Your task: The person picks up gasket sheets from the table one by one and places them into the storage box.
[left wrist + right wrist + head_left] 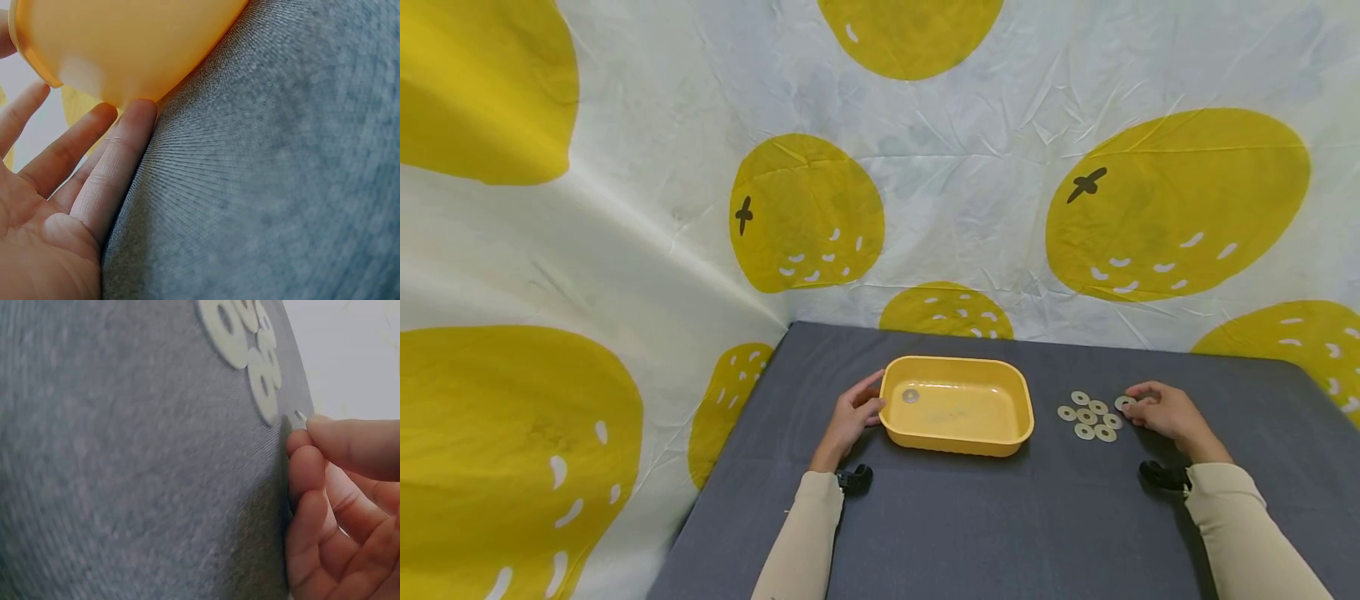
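A shallow yellow plastic tray point(955, 446) stands on the table with one flat washer point(911, 396) inside, near its left end. My left hand point(852, 414) is at the tray's left side. Its straight fingers point(134, 125) touch the outer wall low down, and the thumb is at the rim. To the right of the tray lies a group of several pale, flat washers point(1086, 416) with round holes. Just beyond that group my right hand point(1168, 414) pinches another washer point(1123, 402) between thumb and fingertips. Only its thin edge shows in the right wrist view.
Dark grey cloth covers the table point(940, 517). White fabric printed with yellow fruit point(805, 212) hangs along the back and left sides. Each wrist carries a black camera mount, and the sleeves point(1236, 508) are beige.
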A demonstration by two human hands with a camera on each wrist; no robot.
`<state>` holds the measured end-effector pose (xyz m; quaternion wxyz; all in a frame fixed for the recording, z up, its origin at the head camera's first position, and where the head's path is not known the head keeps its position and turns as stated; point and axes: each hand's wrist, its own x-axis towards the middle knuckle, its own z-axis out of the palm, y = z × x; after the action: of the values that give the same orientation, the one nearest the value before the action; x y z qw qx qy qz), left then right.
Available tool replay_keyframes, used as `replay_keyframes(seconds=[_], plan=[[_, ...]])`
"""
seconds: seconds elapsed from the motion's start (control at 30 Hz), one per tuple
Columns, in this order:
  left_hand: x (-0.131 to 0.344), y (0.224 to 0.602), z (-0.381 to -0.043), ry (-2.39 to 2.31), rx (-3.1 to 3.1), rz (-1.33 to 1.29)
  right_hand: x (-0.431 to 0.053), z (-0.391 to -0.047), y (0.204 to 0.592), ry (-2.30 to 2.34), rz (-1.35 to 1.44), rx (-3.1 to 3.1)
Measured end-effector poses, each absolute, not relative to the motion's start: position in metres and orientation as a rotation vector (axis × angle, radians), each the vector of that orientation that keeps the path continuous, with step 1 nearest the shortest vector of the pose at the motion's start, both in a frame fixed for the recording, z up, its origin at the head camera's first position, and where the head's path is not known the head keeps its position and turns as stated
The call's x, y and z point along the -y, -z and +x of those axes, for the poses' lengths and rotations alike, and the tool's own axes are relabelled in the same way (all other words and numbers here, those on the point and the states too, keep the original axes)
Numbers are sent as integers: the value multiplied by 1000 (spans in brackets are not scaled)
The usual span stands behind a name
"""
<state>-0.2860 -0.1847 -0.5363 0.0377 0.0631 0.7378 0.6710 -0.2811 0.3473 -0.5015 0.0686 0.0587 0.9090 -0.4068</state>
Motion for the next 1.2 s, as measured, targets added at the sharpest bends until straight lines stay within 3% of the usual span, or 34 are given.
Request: replay_keyframes(seconds=[0.43,1.2], plan=[[185,537,-287,-2057,-2264,204,-332,-277,498,1381,268,-2840],[185,537,-287,-2048,-2274,203,-258,-266,439,1420,-3,-2955]])
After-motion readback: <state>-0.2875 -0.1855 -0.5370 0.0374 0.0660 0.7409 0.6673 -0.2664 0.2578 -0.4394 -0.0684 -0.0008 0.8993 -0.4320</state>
